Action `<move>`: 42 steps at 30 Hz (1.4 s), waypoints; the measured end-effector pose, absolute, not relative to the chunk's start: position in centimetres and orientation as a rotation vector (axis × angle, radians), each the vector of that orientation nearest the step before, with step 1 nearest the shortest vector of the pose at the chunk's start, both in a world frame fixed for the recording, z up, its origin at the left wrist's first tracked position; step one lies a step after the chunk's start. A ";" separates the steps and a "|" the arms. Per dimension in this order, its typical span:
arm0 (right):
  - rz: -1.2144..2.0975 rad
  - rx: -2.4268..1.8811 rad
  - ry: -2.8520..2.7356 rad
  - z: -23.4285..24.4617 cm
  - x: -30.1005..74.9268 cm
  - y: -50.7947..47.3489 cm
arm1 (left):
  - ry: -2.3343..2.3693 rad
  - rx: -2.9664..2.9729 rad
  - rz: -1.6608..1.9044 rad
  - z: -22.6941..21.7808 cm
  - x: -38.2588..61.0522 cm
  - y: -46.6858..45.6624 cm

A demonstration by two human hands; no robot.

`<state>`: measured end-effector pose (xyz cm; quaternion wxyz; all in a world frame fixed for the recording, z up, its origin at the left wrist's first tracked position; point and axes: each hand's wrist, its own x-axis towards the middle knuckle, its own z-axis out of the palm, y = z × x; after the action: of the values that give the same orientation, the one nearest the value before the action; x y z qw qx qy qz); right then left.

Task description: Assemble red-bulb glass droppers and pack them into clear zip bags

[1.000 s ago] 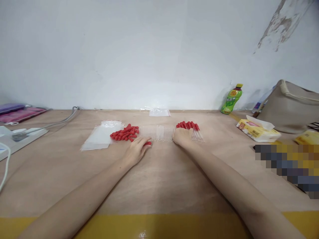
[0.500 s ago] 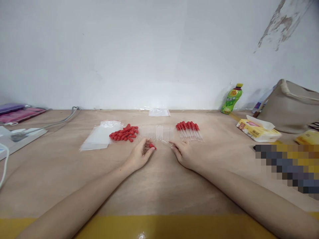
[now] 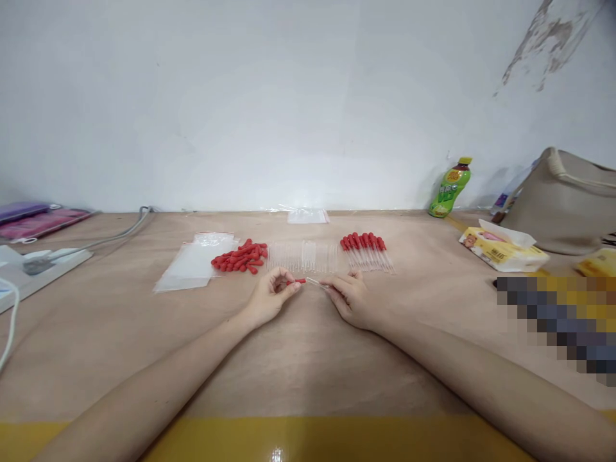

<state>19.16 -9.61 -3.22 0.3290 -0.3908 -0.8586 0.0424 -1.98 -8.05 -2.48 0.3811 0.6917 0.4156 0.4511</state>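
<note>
My left hand (image 3: 270,296) pinches a red rubber dropper bulb (image 3: 299,280), its narrow end pointing right. Facing it, my right hand (image 3: 352,298) is closed on a clear dropper tube (image 3: 315,282) whose end points left at the bulb. A small gap separates bulb and tube. Behind my hands lies a row of clear tubes (image 3: 302,255). To its left is a heap of red bulbs (image 3: 239,256). On its right, several droppers with red bulbs fitted (image 3: 366,250) lie side by side.
Clear plastic bags (image 3: 195,263) lie left of the bulb heap, and another bag (image 3: 307,217) rests by the wall. At right stand a green bottle (image 3: 450,187), a tissue pack (image 3: 503,247) and a beige bag (image 3: 568,199). A power strip (image 3: 52,269) with cables sits at left.
The bulb in my left hand has turned so its narrow end points right. My right hand has picked up a clear tube and holds it toward the bulb.
</note>
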 end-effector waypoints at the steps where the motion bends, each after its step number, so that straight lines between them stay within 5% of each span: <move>1: 0.116 -1.020 -2.243 -3.2 19.1 -9.6 | 1.066 1.753 1.166 -2.5 -2.0 -8.0; 28: 0.274 -0.849 -2.345 -2.9 20.1 -8.5 | 0.924 1.755 0.826 -2.8 -2.1 -8.6; 37: -0.312 -0.786 -2.453 -2.1 20.4 -9.0 | 1.008 1.873 0.825 -2.8 -1.6 -9.1; 42: -0.068 -0.897 -2.360 -2.7 20.1 -8.8 | 1.101 1.971 0.923 -2.9 -1.5 -8.5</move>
<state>20.09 -8.84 -2.72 0.3030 -0.3386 -0.8904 -0.0258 -1.53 -8.51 -2.87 0.3439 0.7588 0.4239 0.3553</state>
